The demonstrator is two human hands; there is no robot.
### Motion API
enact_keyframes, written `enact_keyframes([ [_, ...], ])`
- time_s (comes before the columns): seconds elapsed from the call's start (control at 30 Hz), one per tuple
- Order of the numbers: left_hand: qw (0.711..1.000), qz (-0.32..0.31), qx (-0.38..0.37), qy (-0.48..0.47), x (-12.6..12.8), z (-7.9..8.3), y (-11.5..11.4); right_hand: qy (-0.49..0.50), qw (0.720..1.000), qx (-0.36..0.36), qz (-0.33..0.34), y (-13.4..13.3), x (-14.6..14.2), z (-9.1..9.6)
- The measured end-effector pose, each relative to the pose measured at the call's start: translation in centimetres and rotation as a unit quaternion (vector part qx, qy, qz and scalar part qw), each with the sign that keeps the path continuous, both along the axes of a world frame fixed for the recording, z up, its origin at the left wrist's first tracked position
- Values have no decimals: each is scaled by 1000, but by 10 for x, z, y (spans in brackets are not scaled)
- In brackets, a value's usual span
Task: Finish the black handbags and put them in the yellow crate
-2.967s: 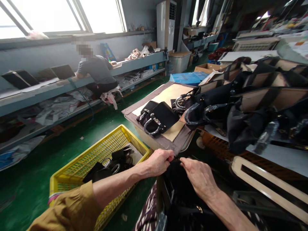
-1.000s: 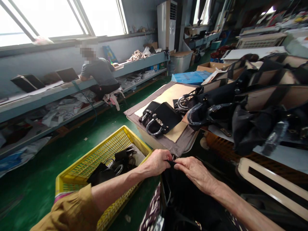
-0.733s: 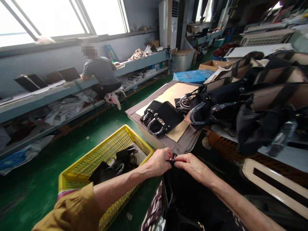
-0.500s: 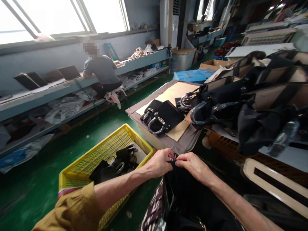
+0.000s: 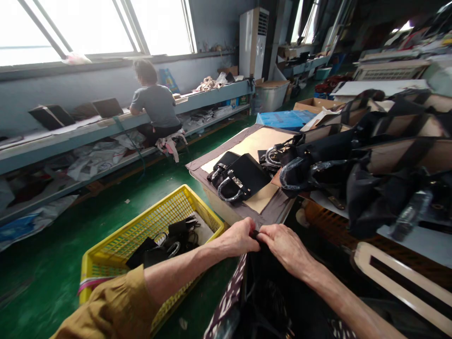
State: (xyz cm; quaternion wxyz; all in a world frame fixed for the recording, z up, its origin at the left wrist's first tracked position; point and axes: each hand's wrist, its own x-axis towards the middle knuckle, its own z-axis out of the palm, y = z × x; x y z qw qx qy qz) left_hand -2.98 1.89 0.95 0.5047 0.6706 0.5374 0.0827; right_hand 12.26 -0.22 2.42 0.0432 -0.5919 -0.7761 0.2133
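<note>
My left hand and my right hand meet at the top edge of a black bag that rests on my lap. Both hands pinch that edge, fingertips almost touching. What exactly sits between the fingertips is too small to make out. The bag's body hangs down below my wrists, dark and partly hidden by my forearms.
A yellow mesh crate with black straps and parts stands on the green floor at left. Ahead, a board-topped box carries two small black handbags. Many black bags pile up at right. A person sits at the far workbench.
My hands have drawn together on the bag's top edge, the right one sliding toward the left. The view has shifted slightly; the bag stays on my lap.
</note>
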Motion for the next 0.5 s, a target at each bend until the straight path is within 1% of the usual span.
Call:
enact_keyframes([
  [0.07, 999, -20, 7, 30, 3, 8, 7, -58, 997, 30, -35, 10, 7, 9],
  [0.13, 998, -31, -2, 50, 6, 13, 13, -91, 992, 51, -65, 20, 17, 19],
  [0.2, 998, -27, -15, 45, 10, 15, 21, -111, 988, 67, -87, 30, 27, 29],
  [0.23, 999, -28, -7, 39, 12, 17, 27, -123, 985, 74, -98, 34, 32, 34],
  [0.3, 997, -48, 42, 43, 16, 22, 40, -144, 979, 86, -119, 40, 40, 44],
  [0.4, 978, -119, 143, 99, 19, 38, 66, -165, 972, 95, -139, 41, 47, 60],
  [0.43, 970, -142, 162, 108, 18, 45, 73, -167, 971, 98, -139, 38, 48, 64],
  [0.5, 962, -186, 168, 111, 16, 55, 83, -152, 975, 97, -128, 25, 49, 68],
])
